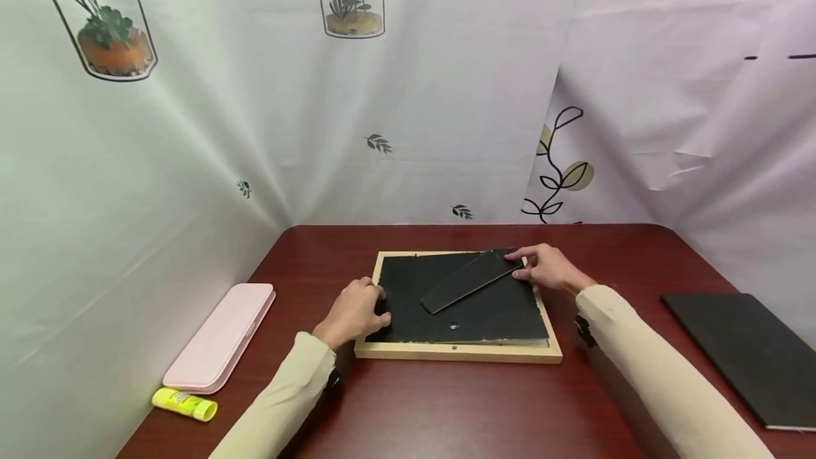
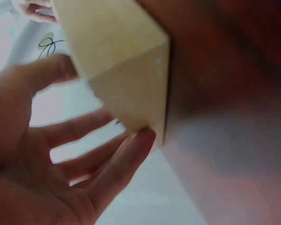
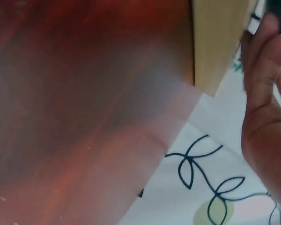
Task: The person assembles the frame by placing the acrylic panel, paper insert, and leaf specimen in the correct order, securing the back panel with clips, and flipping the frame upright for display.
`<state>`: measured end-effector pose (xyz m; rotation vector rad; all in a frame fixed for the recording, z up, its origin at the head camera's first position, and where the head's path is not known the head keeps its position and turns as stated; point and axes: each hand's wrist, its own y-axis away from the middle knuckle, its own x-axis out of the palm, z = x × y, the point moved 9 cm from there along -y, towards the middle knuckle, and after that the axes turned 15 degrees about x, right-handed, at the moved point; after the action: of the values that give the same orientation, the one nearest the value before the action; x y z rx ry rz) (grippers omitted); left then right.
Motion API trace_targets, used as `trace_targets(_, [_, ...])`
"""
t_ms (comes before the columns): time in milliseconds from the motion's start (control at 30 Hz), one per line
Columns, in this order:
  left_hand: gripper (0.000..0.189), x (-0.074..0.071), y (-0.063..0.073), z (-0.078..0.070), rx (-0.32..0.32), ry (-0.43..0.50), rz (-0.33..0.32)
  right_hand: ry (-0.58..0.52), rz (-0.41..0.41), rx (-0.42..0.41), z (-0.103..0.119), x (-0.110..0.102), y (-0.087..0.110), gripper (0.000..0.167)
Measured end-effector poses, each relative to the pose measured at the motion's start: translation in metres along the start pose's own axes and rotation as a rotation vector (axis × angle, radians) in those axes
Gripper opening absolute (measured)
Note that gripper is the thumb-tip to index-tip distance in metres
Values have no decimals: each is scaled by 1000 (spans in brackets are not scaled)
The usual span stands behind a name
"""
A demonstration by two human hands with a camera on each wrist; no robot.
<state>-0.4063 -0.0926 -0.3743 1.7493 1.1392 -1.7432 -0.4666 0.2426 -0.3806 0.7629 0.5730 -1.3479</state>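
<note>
Grip, head view: I see the right hand (image 1: 545, 268) pinching one end of a black flap (image 1: 468, 282) with finger and thumb.
Left hand, head view: On my screen the left hand (image 1: 357, 310) rests on the left side of a wooden frame (image 1: 459, 353), thumb and first finger spread apart.
Wooden frame: It lies flat on the red-brown table (image 1: 503, 409), between the two hands, with its black back board (image 1: 497, 321) facing up. I can see a pale strip under the near right edge of that board.
Black flap: It lies slanted over the back board. I cannot tell how far it is lifted.
Left side: I spot a pink case (image 1: 219, 338), with a yellow tube (image 1: 185, 404) just beside its near end.
Right side: A flat black pad (image 1: 742, 356) lies well apart from the frame.
Behind: A white cloth (image 1: 446, 91) with plant pictures hangs past the table.
Left wrist view: I get a corner of the frame up close. The thumb is by one edge, and a fingertip touches the side.
Right wrist view: The table is blurry here. I see the frame's edge near the top, and the hand at the right with something dark at its fingertips.
</note>
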Motion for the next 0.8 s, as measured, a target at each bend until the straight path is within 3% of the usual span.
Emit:
trace_targets(167, [47, 1, -3, -12, 19, -68, 97, 93, -12, -16, 8, -6, 2, 41])
trace_targets(400, [53, 6, -1, -14, -5, -113, 180, 393, 4, -92, 29, 6, 6, 55])
trace_targets(533, [49, 6, -4, -16, -9, -115, 208, 407, 64, -90, 21, 8, 8, 66])
trace_targets(800, [54, 8, -9, -14, -13, -86, 257, 286, 198, -117, 2, 3, 11, 68])
